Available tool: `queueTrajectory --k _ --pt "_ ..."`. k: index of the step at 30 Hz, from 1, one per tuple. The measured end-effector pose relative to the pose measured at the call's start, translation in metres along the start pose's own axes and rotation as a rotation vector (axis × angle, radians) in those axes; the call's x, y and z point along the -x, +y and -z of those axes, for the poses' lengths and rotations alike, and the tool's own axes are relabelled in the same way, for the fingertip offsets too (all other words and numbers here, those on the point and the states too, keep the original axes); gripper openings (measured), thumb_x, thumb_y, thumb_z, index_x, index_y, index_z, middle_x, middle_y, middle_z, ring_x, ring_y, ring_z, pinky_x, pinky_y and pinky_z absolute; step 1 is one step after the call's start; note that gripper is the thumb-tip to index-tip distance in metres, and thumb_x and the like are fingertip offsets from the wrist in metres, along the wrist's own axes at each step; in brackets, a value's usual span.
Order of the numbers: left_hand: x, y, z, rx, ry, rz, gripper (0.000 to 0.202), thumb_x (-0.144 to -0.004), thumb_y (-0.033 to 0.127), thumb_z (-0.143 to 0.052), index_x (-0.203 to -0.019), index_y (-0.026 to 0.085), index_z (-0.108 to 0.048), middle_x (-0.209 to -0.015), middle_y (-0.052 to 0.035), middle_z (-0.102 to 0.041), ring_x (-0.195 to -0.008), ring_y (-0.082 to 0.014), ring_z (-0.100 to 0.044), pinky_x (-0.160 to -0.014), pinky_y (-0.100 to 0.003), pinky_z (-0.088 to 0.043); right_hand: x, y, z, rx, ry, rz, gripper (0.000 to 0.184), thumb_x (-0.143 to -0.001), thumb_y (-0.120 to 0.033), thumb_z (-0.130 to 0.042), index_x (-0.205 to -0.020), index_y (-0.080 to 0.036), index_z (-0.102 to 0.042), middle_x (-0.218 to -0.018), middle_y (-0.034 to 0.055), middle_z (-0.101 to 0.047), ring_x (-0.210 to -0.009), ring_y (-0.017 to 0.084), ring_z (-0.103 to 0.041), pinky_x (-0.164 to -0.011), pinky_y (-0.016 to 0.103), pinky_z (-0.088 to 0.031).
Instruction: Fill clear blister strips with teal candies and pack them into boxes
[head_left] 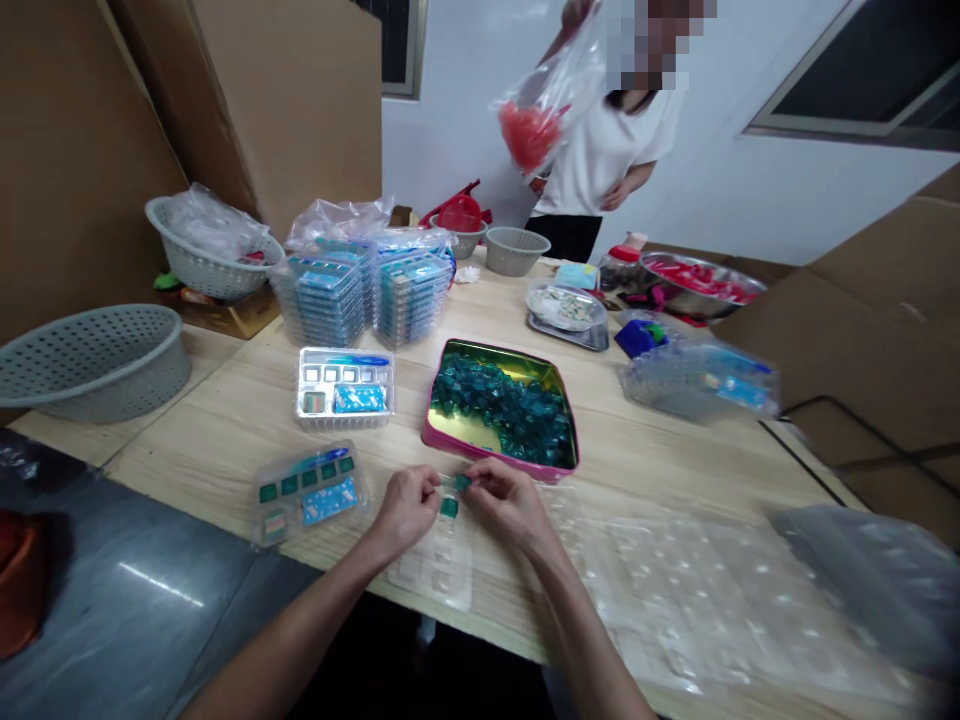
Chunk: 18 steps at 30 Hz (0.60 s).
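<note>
My right hand pinches a small teal translucent piece above the far end of a clear plastic tray. My left hand is closed beside the same end, its fingertips pressed together; what they grip is too small to make out. One green piece sits in a tray compartment between my hands. Just beyond them stands a pink-rimmed tin with many teal pieces inside. Left of my hands lies a clear pack with green squares, a blue pen and a blue patterned block.
Another pack sits behind, near stacked packs. Clear plastic sheets cover the right front. Grey baskets stand left. At the back are a plate and metal bowl. A person lifts a bag of red things.
</note>
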<state>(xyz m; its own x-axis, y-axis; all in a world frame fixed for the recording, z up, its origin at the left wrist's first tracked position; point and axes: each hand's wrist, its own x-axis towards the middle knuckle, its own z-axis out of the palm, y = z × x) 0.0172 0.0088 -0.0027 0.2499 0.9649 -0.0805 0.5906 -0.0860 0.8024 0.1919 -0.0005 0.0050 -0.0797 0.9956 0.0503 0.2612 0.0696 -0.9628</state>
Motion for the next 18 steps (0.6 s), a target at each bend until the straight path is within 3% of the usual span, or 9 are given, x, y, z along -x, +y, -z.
queueTrajectory --k 4,8,14,18 --pt "-0.004 0.004 0.003 -0.2 -0.008 -0.015 0.027 -0.073 0.005 -0.05 -0.094 0.014 -0.063 -0.071 -0.0026 -0.064 -0.07 -0.0168 -0.061 -0.067 -0.025 -0.043 0.0 0.001 0.001 0.047 0.01 -0.008 0.012 -0.071 -0.024 -0.06 -0.079 -0.017 -0.062 -0.073 0.0027 -0.063 -0.066 0.015 -0.058 -0.061 0.026 -0.047" --pt "-0.009 0.011 0.003 -0.379 -0.078 -0.072 0.022 -0.075 0.004 -0.047 -0.083 0.014 -0.065 -0.083 -0.0094 -0.066 -0.083 -0.0213 -0.062 -0.074 -0.028 -0.043 -0.002 0.008 -0.006 0.057 -0.016 0.019 0.011 -0.072 -0.023 -0.058 -0.08 -0.017 -0.063 -0.074 0.0028 -0.064 -0.065 0.015 -0.058 -0.061 0.026 -0.047" --pt "-0.015 0.01 -0.001 -0.342 -0.082 -0.057 0.02 -0.076 0.005 -0.047 -0.078 0.013 -0.066 -0.078 -0.0101 -0.066 -0.079 -0.0224 -0.062 -0.073 -0.03 -0.043 -0.003 0.003 -0.013 0.278 -0.048 0.104 0.013 -0.073 -0.012 -0.054 -0.079 -0.017 -0.065 -0.073 0.0022 -0.064 -0.064 0.015 -0.058 -0.06 0.025 -0.044" --pt "-0.016 0.006 0.001 -0.245 -0.045 -0.032 0.018 -0.076 0.007 -0.047 -0.073 0.013 -0.064 -0.074 -0.0095 -0.065 -0.076 -0.0221 -0.061 -0.073 -0.031 -0.043 -0.001 -0.008 -0.015 0.483 -0.073 0.147 0.022 -0.073 -0.005 -0.052 -0.081 -0.019 -0.067 -0.08 0.0024 -0.066 -0.073 0.016 -0.06 -0.068 0.025 -0.044"
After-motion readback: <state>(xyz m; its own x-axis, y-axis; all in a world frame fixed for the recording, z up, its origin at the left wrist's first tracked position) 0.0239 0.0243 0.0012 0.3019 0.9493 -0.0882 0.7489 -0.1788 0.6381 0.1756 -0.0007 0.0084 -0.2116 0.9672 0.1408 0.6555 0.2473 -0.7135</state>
